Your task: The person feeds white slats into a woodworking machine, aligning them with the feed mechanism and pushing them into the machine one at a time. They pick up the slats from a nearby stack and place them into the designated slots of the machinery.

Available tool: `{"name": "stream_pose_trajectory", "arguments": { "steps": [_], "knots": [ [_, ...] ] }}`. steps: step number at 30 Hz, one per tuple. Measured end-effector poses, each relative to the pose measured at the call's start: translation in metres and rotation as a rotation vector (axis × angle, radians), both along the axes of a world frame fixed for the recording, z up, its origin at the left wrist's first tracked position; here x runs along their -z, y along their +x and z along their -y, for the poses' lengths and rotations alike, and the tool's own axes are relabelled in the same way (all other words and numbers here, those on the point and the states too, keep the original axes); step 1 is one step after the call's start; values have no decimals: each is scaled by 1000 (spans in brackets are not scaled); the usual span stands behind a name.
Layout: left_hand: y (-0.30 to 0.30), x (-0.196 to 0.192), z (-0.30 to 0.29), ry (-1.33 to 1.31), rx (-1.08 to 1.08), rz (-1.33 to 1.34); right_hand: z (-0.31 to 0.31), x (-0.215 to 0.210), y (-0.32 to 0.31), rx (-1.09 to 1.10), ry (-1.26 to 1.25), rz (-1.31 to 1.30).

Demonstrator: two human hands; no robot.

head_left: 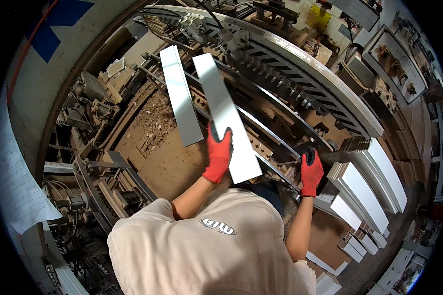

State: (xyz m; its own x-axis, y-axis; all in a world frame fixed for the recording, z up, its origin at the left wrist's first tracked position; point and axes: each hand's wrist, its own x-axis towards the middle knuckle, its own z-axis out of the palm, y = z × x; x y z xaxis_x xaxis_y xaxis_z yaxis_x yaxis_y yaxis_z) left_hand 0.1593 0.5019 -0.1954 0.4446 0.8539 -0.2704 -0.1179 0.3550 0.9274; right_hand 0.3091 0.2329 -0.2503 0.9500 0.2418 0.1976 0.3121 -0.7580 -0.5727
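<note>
My left hand (218,153), in a red glove with dark fingertips, grips the left edge of a long white board (225,110) near its lower end. This board slants across the machine's metal rails. Left of it, a second white board (179,96) lies at a similar slant over the rails, apart from the first. My right hand (310,173), gloved the same way, is at the near right end of a metal rail (273,128). Its fingers are curled against a dark machine part, and whatever they hold is hidden.
Stacks of white-faced boards (360,196) stand at my right. A curved white machine beam (300,64) with a row of fittings spans the far side. Wood chips (155,120) litter the area under the rails. Machine frames (91,162) crowd the left; a paper sheet (22,182) hangs there.
</note>
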Motion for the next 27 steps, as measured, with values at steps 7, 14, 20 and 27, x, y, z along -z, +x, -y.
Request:
{"name": "stream_pose_trajectory", "arguments": {
  "steps": [7,14,20,27],
  "knots": [
    [-56,3,-119,570,-42,-313,0,3,1,-1,-61,11],
    [-56,26,-225,595,-4,-269,-1,3,0,-12,-61,34],
    [-51,29,-237,527,210,-809,0,1,-1,-5,-55,11],
    [20,-2,-259,914,-19,-1090,2,5,0,10,-80,5]
  ]
}}
